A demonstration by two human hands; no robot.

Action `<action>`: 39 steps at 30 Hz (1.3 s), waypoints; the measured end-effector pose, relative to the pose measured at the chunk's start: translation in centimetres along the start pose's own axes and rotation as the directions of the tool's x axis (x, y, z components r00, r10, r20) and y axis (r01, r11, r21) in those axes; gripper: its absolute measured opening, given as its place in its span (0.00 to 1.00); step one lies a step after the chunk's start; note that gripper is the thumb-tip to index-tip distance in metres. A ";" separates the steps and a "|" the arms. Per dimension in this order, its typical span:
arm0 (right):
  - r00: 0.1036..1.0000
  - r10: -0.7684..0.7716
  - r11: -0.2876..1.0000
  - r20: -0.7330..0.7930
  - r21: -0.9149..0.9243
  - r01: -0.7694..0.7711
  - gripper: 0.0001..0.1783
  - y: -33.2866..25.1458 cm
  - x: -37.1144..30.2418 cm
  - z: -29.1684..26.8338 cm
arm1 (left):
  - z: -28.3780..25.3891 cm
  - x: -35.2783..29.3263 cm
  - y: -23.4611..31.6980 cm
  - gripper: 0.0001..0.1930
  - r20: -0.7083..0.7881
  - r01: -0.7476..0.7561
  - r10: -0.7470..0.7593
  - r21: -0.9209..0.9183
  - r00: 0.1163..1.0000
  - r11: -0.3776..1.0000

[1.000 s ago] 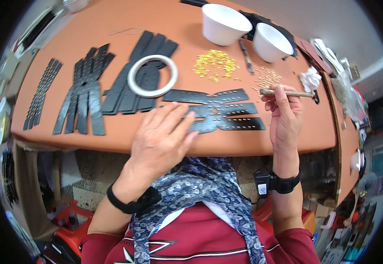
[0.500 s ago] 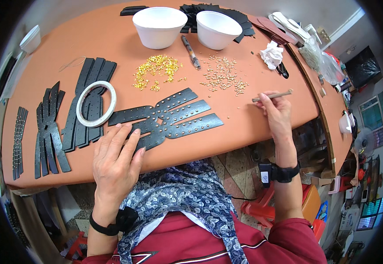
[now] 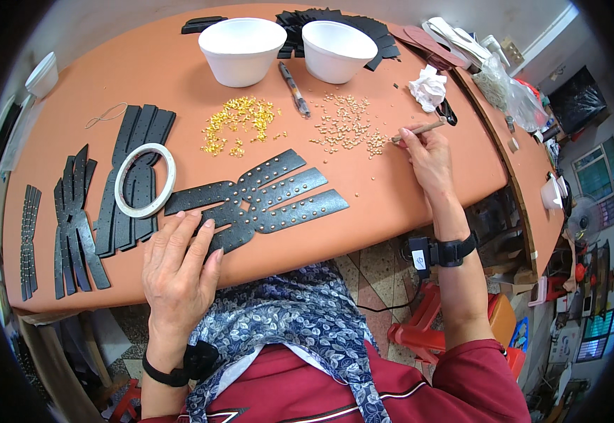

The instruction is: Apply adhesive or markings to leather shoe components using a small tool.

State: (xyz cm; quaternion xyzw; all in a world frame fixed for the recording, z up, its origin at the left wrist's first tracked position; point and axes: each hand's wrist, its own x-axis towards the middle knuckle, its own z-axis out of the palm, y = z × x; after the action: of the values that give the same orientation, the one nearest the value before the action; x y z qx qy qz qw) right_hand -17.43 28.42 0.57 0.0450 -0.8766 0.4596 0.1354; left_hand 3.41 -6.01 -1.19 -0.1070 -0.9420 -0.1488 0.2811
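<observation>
My left hand (image 3: 183, 264) lies with its fingers stretched out, their tips resting on the near left part of a black leather-like piece (image 3: 286, 189). That piece has several slit strips set with rows of small metal studs and a small diamond-shaped hole at its middle. My right hand (image 3: 430, 161) is closed round a thin brownish stick-like tool (image 3: 430, 127). The tool's left tip is at the right edge of a scatter of small copper-coloured studs (image 3: 346, 121). To the left of these lies a heap of shiny gold-coloured bits (image 3: 242, 118).
A roll of white tape (image 3: 121, 190) lies on stacked black pieces (image 3: 138, 127), with more black pieces (image 3: 74, 218) farther left. Two white bowls (image 3: 243, 60) stand at the back, near a pen (image 3: 294, 90). Crumpled white paper (image 3: 428, 89) sits at the right.
My right hand has moved left and slightly up, bringing the tool's tip to the copper-coloured studs. My left hand stays on the black piece. The whole view has shifted slightly.
</observation>
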 end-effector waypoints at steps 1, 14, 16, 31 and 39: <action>1.000 -0.021 1.000 0.010 0.009 0.021 0.12 0.0 0.1 0.0 | 0.0 0.0 0.0 0.19 0.000 -0.001 0.001 -0.001 1.000 1.000; 0.994 -0.104 0.949 0.047 -0.296 0.113 0.13 0.5 1.3 0.5 | 0.2 0.1 -0.1 0.21 -0.030 -0.009 0.009 0.014 1.000 1.000; 0.991 -0.125 0.945 0.044 -0.299 0.133 0.12 0.7 1.4 0.6 | 0.2 0.1 -0.1 0.20 -0.042 -0.014 0.014 -0.004 0.999 1.000; 0.895 -0.069 0.736 0.440 0.628 -0.252 0.08 -8.0 -8.3 5.3 | 0.7 -0.4 -0.7 0.18 -0.076 -0.009 0.007 -0.025 0.997 1.000; 0.873 -0.276 0.895 0.402 0.439 0.080 0.06 -10.9 -11.1 10.6 | 0.5 -0.3 -0.4 0.20 -0.085 0.006 -0.009 -0.037 0.996 0.999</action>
State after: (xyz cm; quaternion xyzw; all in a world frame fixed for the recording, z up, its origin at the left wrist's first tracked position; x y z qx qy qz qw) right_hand -6.66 12.97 0.40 0.2608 -0.7598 0.5940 -0.0431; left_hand 3.30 -6.22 -1.82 -0.1021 -0.9267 -0.1716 0.3185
